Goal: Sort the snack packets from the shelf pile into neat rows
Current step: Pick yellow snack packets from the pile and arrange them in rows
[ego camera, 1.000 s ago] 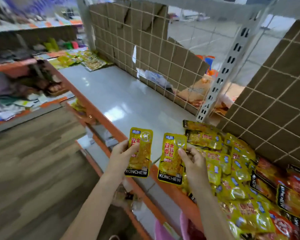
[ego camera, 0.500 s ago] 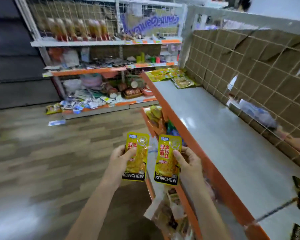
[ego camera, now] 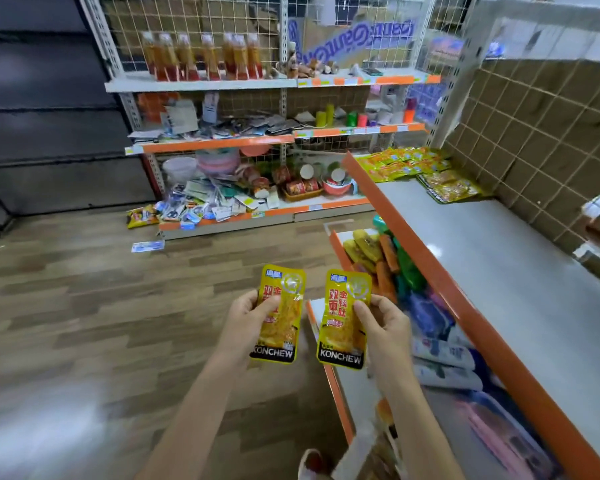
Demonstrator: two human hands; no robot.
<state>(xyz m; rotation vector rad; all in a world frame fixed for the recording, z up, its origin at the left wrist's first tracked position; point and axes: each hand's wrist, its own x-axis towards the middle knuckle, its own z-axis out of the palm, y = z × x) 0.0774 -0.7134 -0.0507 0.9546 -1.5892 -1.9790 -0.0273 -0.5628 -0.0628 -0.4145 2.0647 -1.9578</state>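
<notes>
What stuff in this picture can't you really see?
- Head view: the left packet is partly covered by the left hand, whose thumb hides some print.
- The right packet has its right edge under the right hand.
- The sorted packets at the shelf's far end are too small to read.
- The pile is out of frame.

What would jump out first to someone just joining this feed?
Two matching yellow KONCHEW packets held up mid-frame over the wooden floor: the left packet in the left hand, the right packet in the right hand. Beyond them, the grey shelf top runs along the right, with rows of yellow packets laid flat at its far end.
</notes>
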